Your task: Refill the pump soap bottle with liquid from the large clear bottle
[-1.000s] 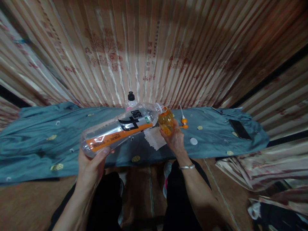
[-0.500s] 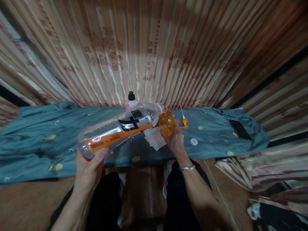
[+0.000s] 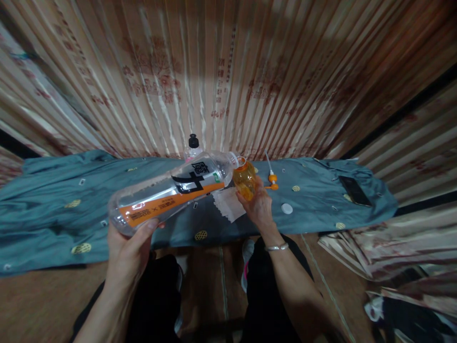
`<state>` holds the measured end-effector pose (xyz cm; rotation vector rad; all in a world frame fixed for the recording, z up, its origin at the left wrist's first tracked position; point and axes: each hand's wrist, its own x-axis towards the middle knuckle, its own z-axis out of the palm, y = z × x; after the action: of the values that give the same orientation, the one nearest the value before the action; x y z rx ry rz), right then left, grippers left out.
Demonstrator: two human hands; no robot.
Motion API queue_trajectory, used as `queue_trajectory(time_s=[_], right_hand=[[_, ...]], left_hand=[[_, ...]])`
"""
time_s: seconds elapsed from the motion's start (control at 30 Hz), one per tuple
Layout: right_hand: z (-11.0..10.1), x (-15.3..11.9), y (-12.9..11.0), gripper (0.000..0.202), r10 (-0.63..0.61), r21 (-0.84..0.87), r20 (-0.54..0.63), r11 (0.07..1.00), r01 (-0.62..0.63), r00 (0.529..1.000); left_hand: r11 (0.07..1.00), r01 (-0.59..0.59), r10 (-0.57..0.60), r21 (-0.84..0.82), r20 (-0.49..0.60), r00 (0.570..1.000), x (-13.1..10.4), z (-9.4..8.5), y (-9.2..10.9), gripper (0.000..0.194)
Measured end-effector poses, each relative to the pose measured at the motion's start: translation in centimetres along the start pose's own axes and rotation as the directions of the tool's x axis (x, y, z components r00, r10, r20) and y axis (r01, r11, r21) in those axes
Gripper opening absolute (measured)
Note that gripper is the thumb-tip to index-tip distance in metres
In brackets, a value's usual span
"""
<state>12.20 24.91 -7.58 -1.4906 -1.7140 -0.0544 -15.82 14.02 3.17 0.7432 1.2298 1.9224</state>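
My left hand [image 3: 132, 247] is closed around the base of a large clear plastic bottle [image 3: 171, 190] with an orange and silver label. The bottle lies tilted, its open neck at the mouth of a small orange see-through bottle [image 3: 245, 180]. That orange bottle is gripped in my right hand [image 3: 260, 207], which wears a silver bangle. Whether liquid passes between the two, I cannot tell. Below the necks a white tissue [image 3: 228, 205] lies on the cloth. An orange pump head [image 3: 273, 179] with a clear tube and a white cap [image 3: 286, 208] lie to the right.
Behind the large bottle stands a clear bottle with a black cap [image 3: 193, 141]. A dark phone [image 3: 354, 190] lies at the right end of the blue-green cloth [image 3: 310, 214]. A pleated beige curtain [image 3: 200, 71] hangs along the back.
The base of the large bottle has shifted slightly left and down along with my left hand. Both bottles remain mouth to mouth, and my view has moved a little.
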Motion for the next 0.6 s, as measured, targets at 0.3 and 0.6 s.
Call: queue_trajectory(time_s=[0.3,0.6], right_hand=[[0.18,-0.04,0.03,0.071,0.014,-0.011,-0.007,1.000,-0.014,1.000],[0.06,0.01,-0.06,0.072,0.036,-0.008,0.015,0.999,-0.036,0.999]], left_hand=[[0.999,-0.035,0.035,-0.006,0.004,0.999,0.04,-0.26,-0.31,0.063],[1.000,0.000,0.000,-0.002,-0.017,1.000,-0.05,-0.05,0.01,0.062]])
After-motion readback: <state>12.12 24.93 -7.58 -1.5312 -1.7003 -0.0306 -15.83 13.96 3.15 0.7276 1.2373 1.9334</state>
